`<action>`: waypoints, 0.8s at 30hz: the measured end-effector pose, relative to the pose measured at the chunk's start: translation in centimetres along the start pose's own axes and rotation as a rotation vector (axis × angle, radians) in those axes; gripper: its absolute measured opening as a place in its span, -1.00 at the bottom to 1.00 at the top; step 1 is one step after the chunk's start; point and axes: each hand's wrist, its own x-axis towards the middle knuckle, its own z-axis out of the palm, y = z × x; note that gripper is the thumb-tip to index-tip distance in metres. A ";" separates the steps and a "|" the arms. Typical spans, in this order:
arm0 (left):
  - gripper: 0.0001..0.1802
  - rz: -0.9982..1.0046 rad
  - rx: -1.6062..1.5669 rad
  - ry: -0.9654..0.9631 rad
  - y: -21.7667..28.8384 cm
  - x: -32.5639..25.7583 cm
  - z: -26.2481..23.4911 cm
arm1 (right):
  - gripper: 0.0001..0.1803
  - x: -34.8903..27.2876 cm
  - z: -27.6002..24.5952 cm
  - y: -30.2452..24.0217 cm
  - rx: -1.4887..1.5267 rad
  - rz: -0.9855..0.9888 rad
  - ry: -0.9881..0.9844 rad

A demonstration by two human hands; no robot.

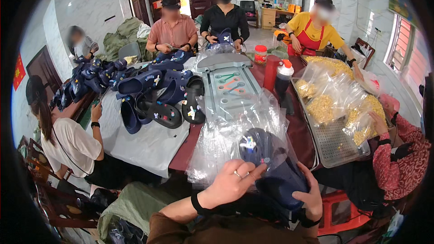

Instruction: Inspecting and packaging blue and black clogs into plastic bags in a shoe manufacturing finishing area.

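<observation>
Head view: both hands grasp a navy clog point(275, 167) inside a clear bag point(266, 122), the left hand point(230, 183) clenched on its top, the right hand point(309, 196) gripping its lower side. Beyond the hands, a bag pile point(212, 149) lies on the bench point(300, 131), more clogs point(158, 104) further left.

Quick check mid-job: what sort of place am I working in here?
Probably a small hand-packing workshop set up in a house-like room. Several people sit round a shared table piled with navy clogs and clear plastic bags; your left hand and right hand hold a bagged clog.
</observation>
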 end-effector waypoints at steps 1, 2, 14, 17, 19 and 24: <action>-0.51 -0.002 -0.002 0.000 -0.2 0.0 0.1 | 0.16 0.0 0.3 0.3 -0.010 0.007 -0.005; -0.52 -0.062 -0.003 -0.002 -0.7 0.0 0.3 | 0.15 0.3 0.6 0.8 0.093 0.050 0.006; -0.71 -0.762 -0.701 0.223 -5.0 -2.8 4.6 | -0.40 0.0 1.0 6.5 0.136 -0.374 -0.252; -0.66 -0.678 -0.570 0.201 -6.0 -3.3 5.2 | -0.41 0.7 0.8 6.6 0.095 -0.455 -0.293; -0.59 -0.707 -0.577 0.210 -6.2 -3.5 5.6 | -0.40 0.5 1.0 6.3 0.098 -0.399 -0.273; -0.31 -0.847 -0.713 0.260 -7.7 -4.6 7.1 | -0.34 -1.0 -0.2 6.7 0.335 -0.172 -0.287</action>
